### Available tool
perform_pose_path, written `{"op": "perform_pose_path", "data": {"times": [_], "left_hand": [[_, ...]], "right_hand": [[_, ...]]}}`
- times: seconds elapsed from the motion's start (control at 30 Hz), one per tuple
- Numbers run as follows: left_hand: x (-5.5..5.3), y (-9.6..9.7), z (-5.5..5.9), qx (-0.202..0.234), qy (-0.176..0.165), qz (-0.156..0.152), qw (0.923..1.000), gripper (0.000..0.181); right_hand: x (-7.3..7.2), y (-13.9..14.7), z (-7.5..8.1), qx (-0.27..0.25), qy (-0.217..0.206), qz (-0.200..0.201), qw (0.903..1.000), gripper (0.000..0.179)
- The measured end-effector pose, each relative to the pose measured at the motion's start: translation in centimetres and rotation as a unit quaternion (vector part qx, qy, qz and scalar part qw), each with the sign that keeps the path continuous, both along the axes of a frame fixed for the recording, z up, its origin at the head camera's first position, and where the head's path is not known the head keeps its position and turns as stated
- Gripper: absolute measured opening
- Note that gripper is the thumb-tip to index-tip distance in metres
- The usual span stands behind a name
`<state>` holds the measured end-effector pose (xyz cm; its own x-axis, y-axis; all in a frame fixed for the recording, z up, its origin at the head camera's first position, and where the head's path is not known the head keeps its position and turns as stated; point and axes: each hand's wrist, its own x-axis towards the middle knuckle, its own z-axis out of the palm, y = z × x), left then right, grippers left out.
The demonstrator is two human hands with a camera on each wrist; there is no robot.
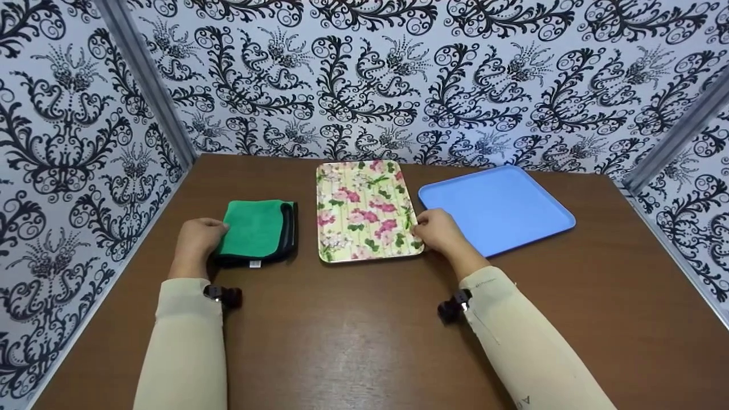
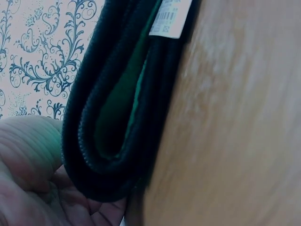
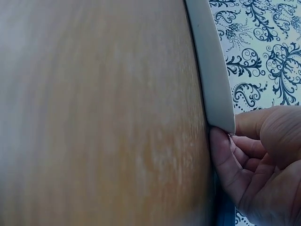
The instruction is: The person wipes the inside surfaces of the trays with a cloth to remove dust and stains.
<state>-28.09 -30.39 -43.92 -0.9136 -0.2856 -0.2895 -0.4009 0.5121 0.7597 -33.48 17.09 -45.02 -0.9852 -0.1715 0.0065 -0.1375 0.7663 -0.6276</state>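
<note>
A folded green cloth with a black border lies at the left of the table. My left hand grips its left edge; in the left wrist view the thumb is against the fold and the fingers reach around its end. A flower-patterned tray lies in the middle. At its lower right edge my right hand pinches the rim. The right wrist view shows the tray's pale side between thumb and fingers.
A blue tray lies slanted at the right, just beyond my right hand. All of it rests on a brown wooden table. Patterned walls stand behind and at both sides. A small white label sticks out of the cloth.
</note>
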Motion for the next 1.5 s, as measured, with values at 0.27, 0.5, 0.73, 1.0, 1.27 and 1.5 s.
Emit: {"op": "perform_pose_path", "data": {"times": [0.27,0.5,0.73,1.0,1.27,1.5], "left_hand": [[-0.1,0.2,0.0,0.001,0.009,0.01,0.9999,0.051],[-0.3,0.3,0.0,0.005,0.013,0.013,0.9998,0.051],[0.0,0.2,0.0,0.007,0.015,0.013,0.9998,0.052],[0.4,-0.1,0.0,0.014,0.023,0.006,0.9996,0.052],[0.2,-0.1,-0.1,0.069,0.018,0.009,0.9974,0.063],[-0.3,0.1,-0.2,0.085,0.004,0.001,0.9964,0.072]], "right_hand": [[-0.1,0.1,0.1,-0.001,-0.006,-0.007,1.0,0.013],[0.6,0.6,0.1,-0.032,-0.025,-0.033,0.9986,0.009],[1.5,0.8,-0.1,-0.129,-0.04,-0.049,0.9897,0.012],[1.6,0.7,-0.4,-0.197,-0.04,-0.059,0.9778,0.005],[1.5,0.4,-0.4,-0.226,-0.075,-0.074,0.9685,0.043],[1.3,0.6,-0.1,-0.301,-0.146,-0.077,0.9392,0.044]]}}
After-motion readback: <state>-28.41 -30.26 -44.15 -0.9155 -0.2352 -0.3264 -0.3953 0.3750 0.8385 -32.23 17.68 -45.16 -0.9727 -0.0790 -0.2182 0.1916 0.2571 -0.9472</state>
